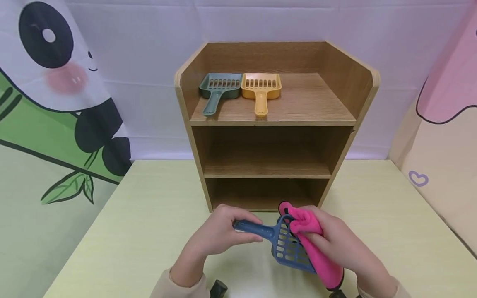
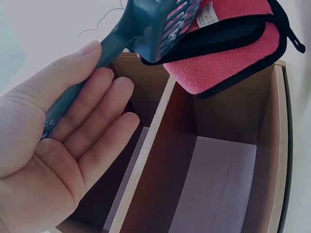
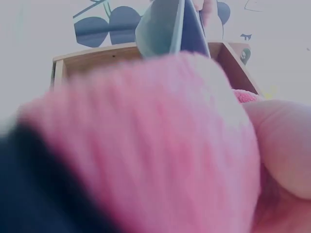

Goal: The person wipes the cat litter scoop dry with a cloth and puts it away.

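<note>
Blue plastic scoop [image 1: 272, 233], in front of the wooden shelf [image 1: 309, 97]: the left hand [image 1: 222, 231] pinches its handle between thumb and fingers, probably to leave the slotted head free. Against that head, the right hand [image 1: 340, 240] grips a pink cloth [image 1: 323, 263], likely for wiping. Atop the shelf, a green scoop [image 1: 215, 99] and yellow scoop [image 1: 261, 96] sit side by side, handles forward, perhaps for easy reach.

Your left hand [image 1: 218, 234] angles in from the left, pinching between thumb [image 2: 68, 73] and fingers [image 2: 99, 116], its palm [image 2: 36, 189] showing in the left-wrist view, while your right hand [image 1: 337, 240] angles in opposite, digits curled in a grip.
</note>
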### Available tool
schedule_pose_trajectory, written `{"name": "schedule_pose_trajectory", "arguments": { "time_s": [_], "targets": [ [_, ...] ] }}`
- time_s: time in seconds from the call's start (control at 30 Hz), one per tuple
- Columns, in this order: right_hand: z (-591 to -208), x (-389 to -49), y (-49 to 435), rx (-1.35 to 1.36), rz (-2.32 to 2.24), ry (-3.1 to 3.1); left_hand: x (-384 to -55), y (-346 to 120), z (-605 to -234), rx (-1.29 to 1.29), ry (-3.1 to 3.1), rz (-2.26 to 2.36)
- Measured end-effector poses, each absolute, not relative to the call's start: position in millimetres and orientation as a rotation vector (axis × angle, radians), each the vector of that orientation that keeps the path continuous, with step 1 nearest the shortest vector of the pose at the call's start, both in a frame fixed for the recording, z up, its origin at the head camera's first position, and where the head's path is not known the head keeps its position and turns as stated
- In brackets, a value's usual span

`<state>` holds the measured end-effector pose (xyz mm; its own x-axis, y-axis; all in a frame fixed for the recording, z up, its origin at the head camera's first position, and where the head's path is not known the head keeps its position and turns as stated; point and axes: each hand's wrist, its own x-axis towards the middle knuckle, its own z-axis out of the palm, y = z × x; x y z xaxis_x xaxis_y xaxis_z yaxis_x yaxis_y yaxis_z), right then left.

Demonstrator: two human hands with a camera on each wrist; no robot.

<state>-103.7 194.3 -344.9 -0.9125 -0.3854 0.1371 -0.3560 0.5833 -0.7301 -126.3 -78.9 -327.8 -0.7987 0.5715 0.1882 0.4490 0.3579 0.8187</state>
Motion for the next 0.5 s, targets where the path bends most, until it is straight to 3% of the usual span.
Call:
{"name": "schedule_pose_trajectory", "arguments": {
  "time_s": [0.37,0.5],
  "targets": [
    [-352,-100,180,-0.913,-0.981,2.941,-126,-68,-334,1.127,2.439,1.328],
    [-353,-101,180,-0.892,-0.976,2.973,-124,-68,-334,1.166,2.46,1.34]
  ]
}}
